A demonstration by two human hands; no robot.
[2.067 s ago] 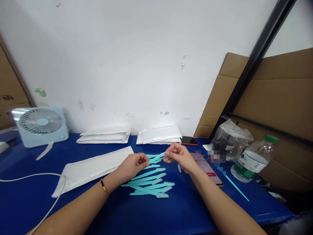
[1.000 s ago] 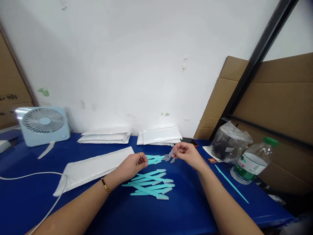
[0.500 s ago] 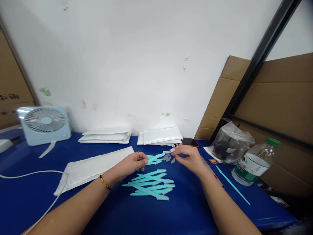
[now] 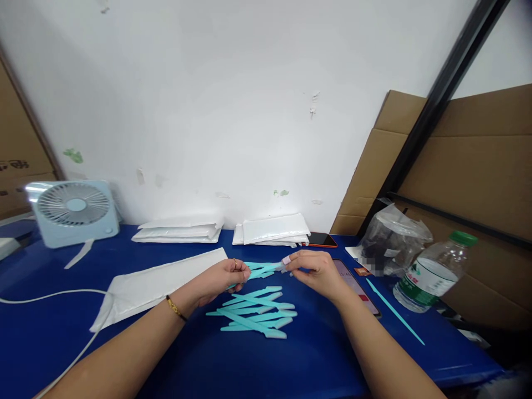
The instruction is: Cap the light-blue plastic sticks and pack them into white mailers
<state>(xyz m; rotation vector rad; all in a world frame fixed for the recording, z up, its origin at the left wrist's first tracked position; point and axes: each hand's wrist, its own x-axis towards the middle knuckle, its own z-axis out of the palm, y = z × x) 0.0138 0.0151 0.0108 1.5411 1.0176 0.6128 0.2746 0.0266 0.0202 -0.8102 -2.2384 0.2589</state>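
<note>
Turquoise blade-like sticks with pale tips lie in a loose pile (image 4: 257,313) on the blue table. Above that pile, my left hand (image 4: 233,274) is closed on a turquoise stick (image 4: 261,270) that points right; more turquoise sticks lie behind it. At the stick's tip, my right hand (image 4: 311,269) pinches a small translucent cap, its fingertips partly covering it. Other small translucent pieces show just under these fingers.
White padded envelopes (image 4: 178,230) lie by the wall, with another stack (image 4: 274,229) beside them. One long envelope (image 4: 162,282) is at left. Around them are a fan (image 4: 75,213), white cable (image 4: 93,338), phones (image 4: 353,285), bottle (image 4: 434,274), bagged cup (image 4: 393,238) and single stick (image 4: 394,310).
My right hand has moved slightly left, from the small translucent pieces to the tip of the turquoise stick. More of the phone beside the right forearm shows. My left hand has stayed closed.
</note>
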